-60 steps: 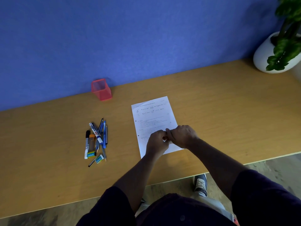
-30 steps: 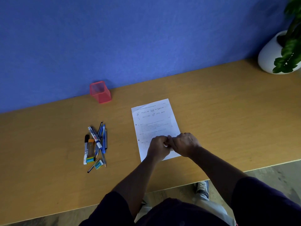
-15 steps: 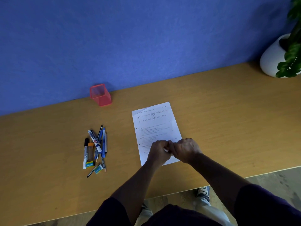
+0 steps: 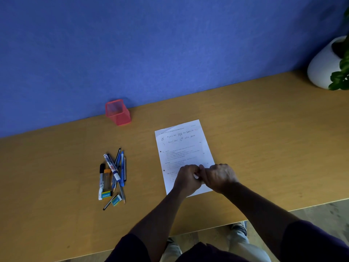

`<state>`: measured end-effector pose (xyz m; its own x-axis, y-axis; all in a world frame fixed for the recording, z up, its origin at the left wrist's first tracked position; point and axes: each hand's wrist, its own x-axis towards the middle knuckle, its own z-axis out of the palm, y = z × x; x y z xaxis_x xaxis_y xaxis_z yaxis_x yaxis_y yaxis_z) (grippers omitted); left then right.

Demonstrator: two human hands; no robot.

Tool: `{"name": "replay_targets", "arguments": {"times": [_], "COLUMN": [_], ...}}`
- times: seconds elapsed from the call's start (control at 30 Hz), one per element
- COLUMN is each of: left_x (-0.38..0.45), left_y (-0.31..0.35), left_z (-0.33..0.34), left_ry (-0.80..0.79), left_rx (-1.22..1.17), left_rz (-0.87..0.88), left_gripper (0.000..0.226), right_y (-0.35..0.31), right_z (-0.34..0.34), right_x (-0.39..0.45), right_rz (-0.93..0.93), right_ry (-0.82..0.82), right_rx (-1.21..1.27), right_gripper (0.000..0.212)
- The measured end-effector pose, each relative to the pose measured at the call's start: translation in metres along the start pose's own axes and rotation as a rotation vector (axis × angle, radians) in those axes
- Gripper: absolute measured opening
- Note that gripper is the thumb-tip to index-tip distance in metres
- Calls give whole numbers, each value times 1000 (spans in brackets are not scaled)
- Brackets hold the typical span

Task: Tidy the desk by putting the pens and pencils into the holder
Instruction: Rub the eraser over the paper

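A red mesh holder (image 4: 118,112) stands upright against the blue wall, with nothing showing inside it. Left of centre on the desk (image 4: 264,138) lies a loose pile of pens and pencils (image 4: 113,174), with a white marker, blue pens, a lead case and small erasers. My left hand (image 4: 186,178) and my right hand (image 4: 220,176) are curled into fists that touch each other over the lower part of a printed sheet of paper (image 4: 181,146). A small white spot shows between the fingers; I cannot tell if it is a held thing or the paper. Both hands are well right of the pile.
A white plant pot (image 4: 323,67) with green leaves stands at the far right by the blue wall (image 4: 151,44). The desk's front edge runs just below my forearms, with the floor and a shoe beyond it.
My hands stay pressed together over the bottom of the sheet. The view has shifted slightly, so everything sits a little lower in the frame. The pens and holder have not moved.
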<state>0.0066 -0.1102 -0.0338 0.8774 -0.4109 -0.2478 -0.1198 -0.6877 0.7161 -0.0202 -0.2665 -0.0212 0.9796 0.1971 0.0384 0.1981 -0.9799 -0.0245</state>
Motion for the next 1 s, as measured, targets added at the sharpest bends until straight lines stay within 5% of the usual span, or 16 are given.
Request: {"name": "replay_targets", "arguments": {"times": [0.23,0.47,0.63,1.0], "left_x": [-2,-9,-5,33], "left_y": [1,9,25,71], "left_z": [1,-4,-25,-62], "left_ry": [3,27,18,222], "left_rx": [11,0,-19,-22], "left_rz": [-1,-2,32,209], "left_gripper": [15,13,8,14], "right_y": [3,4,6,47], "right_z": [3,-6,-36,-90], "right_x": [1,-1,7,49], "right_rz": [-31,-195,-32,-1], "right_ry": [-68,-199,-109,-82], "right_rx": [18,-69,2,202], "right_gripper": [60,31,66,53]}}
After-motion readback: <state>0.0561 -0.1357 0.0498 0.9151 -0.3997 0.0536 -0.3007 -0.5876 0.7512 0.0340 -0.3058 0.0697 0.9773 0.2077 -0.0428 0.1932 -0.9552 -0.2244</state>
